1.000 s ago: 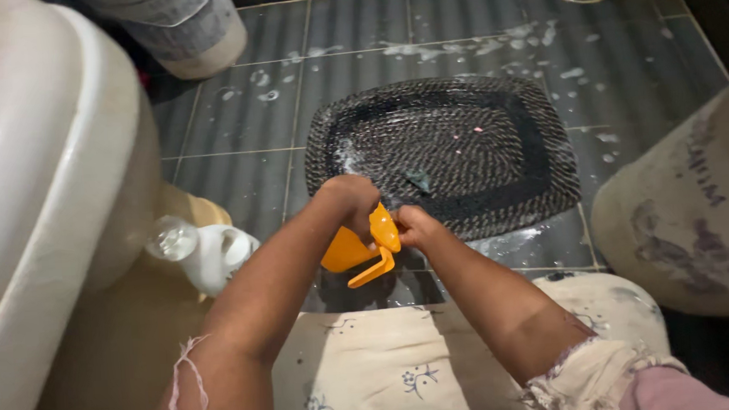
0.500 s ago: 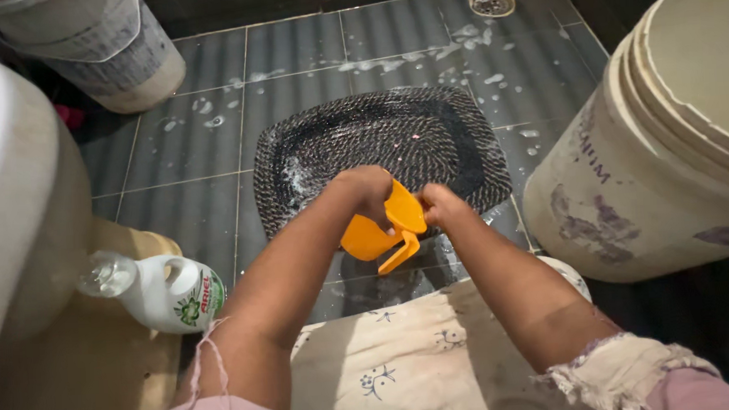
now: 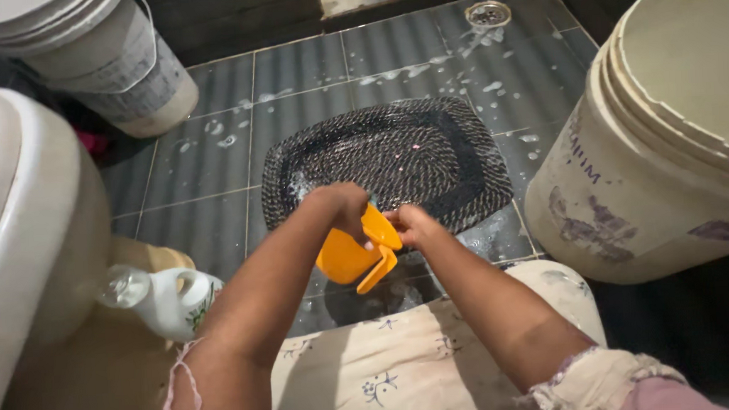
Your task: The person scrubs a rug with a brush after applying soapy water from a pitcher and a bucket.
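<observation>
Head view, looking down at wet grey floor tiles point(image 3: 204, 159). My landmark is the dark woven mat point(image 3: 395, 158) lying flat on them.

Left hand point(image 3: 344, 206) sits at the mat's near edge, fingers curled tight around the rim of an orange plastic jug point(image 3: 352, 254). The jug is tilted, handle pointing down toward me, body just off the mat's near edge and above the wet tile. Right hand point(image 3: 415, 225) is right beside the jug on its right side, at the same near edge of the mat; fingers are bunched, touching the jug's rim or the mat's border. I can't tell which, nor whether it's pinching anything.

Soap foam point(image 3: 457, 71) is spattered on the tiles beyond the mat's far edge, with a little on the mat's left part. A floor drain point(image 3: 488, 12) lies further past the far right corner.

Right of the mat: a large cream bucket point(image 3: 653, 156), open top, stained side, almost touching the mat's right corner. Far left of the mat: a second pale bucket point(image 3: 99, 61), well apart from it. Left and nearer than the mat: a white detergent bottle point(image 3: 170, 298) lying on its side, beside a white toilet bowl point(image 3: 25, 239).

Pale patterned fabric point(image 3: 406, 361) covers my lap, near side of the mat.
</observation>
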